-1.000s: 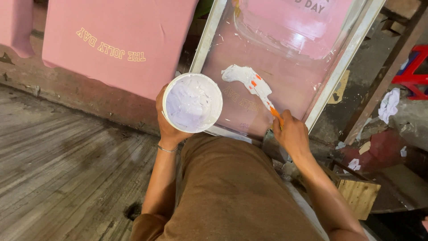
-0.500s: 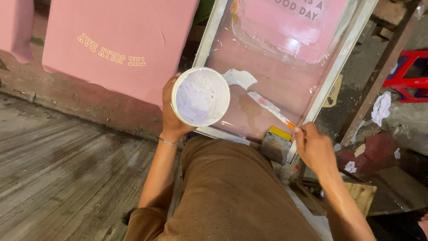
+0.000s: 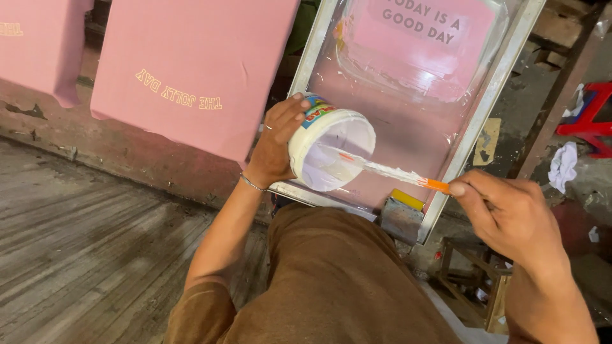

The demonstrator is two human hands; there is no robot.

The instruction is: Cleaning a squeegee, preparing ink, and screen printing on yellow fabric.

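Note:
My left hand (image 3: 275, 141) grips a round white tub (image 3: 331, 151) of white paste, tilted so its mouth faces right. My right hand (image 3: 503, 210) holds the orange handle of a flat spatula (image 3: 389, 171) coated in white paste. The spatula's blade reaches inside the tub. Both are held over a metal-framed printing screen (image 3: 484, 108) with a pink cloth showing through its mesh.
A pink cloth (image 3: 191, 70) with pale lettering lies stretched to the left, another (image 3: 35, 44) at the far left. A squeegee (image 3: 403, 216) rests by the frame's lower corner. Wooden floorboards (image 3: 83, 255) lie lower left. A red stool (image 3: 590, 118) and crumpled rags sit right.
The spatula has left the screen, where it had spread white paste, and its blade has gone into the tub. The tub has tipped toward my right hand.

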